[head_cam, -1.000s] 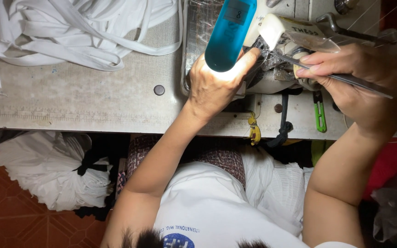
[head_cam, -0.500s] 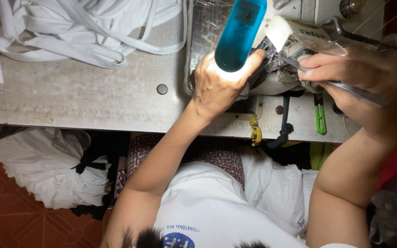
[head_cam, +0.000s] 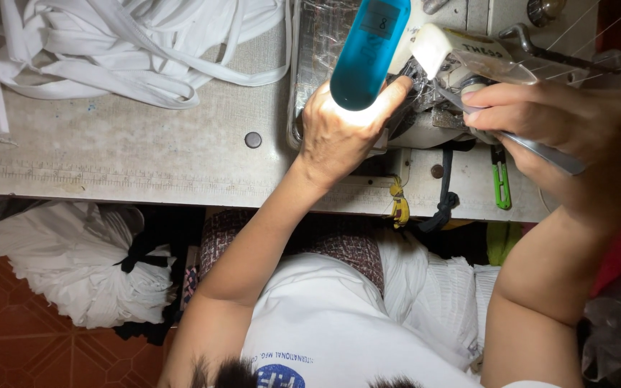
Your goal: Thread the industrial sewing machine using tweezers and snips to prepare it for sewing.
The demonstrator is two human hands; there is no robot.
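Our left hand [head_cam: 339, 133] held a blue torch [head_cam: 369, 50], its grip wrapped round the lit end, so the glow fell on the needle area of the sewing machine [head_cam: 447, 86]. Our right hand [head_cam: 555, 136] kept a narrow grip pinched on slim metal tweezers [head_cam: 540, 151], their tips reaching in under the machine's cream head; what they touched was hidden. We judged the fiddly work at the needle as under way, not finished, with no cloth under the foot. The torch looked smooth, glossy plastic, the tweezers thin bright steel. Farther left on the worn grey desk [head_cam: 145, 151] lay a tangled heap of flat white elastic tape [head_cam: 109, 36], and a green thread snip [head_cam: 501, 183] lay near the edge.
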